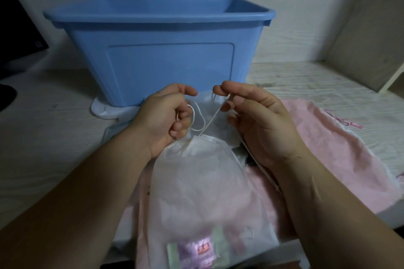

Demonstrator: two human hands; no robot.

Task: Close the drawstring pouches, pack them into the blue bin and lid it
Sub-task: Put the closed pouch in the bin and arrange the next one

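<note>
The left hand (166,116) curls round a loop of the white string (213,119), and the right hand (258,122) pinches another bit of it. The white pouch (196,181) lies on pink pouches (328,148) just in front of the blue bin (157,50), its neck bunched up

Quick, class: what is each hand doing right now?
Left hand: closed, gripping the cord of the pouch.
Right hand: closed, pinching the cord.
</note>
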